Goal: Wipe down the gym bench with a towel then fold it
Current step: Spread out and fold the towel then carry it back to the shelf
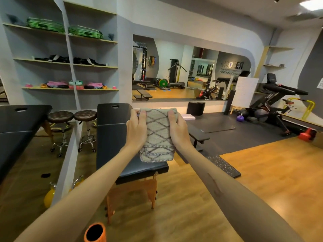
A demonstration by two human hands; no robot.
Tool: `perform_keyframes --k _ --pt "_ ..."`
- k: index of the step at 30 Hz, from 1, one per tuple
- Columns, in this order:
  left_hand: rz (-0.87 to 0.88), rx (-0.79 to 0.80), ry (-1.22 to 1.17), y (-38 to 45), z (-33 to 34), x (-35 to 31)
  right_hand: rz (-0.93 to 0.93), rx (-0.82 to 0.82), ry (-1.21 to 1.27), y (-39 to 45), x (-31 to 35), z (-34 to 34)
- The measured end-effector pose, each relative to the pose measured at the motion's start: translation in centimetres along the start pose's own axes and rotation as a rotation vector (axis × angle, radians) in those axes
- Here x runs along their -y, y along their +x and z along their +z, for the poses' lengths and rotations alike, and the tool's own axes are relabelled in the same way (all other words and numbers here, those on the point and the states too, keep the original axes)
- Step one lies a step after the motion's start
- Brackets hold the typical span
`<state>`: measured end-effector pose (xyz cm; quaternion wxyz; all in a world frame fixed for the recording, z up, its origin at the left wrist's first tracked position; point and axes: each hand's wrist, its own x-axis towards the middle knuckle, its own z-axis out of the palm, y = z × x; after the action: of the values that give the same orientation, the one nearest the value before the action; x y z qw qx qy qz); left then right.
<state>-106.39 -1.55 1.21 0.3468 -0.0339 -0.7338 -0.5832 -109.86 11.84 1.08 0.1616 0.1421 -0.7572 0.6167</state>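
At the centre of the frame we hold the towel (158, 135) up in the air with both hands. Our left hand (136, 127) grips its left edge, with the fingers curled over the top corner, and our right hand (177, 130) grips the right edge in the same way. The towel is beige with a dark diamond pattern and a stitched border; it hangs down folded, in more than one layer, and its lower end is free. Behind and below it, at the centre left, stands a black padded table (111, 137) on wooden legs. Just right of our right hand we see the black gym bench (199, 132), low on the dark floor mat (244, 137). At the left of the frame two round stools (72, 117) stand side by side. At the bottom edge an orange foam roller (95, 232) shows its hollow end.
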Motion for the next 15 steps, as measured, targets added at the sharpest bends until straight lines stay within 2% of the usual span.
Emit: perform_keyframes --k 9,15 --pt "-0.011 0.012 0.031 11.8 5.4 6.0 -0.005 0.008 0.006 13.7 -5.0 2.1" --pt "-0.015 -0.059 0.078 18.6 10.6 10.9 -0.034 0.069 0.028 22.9 -9.8 2.3"
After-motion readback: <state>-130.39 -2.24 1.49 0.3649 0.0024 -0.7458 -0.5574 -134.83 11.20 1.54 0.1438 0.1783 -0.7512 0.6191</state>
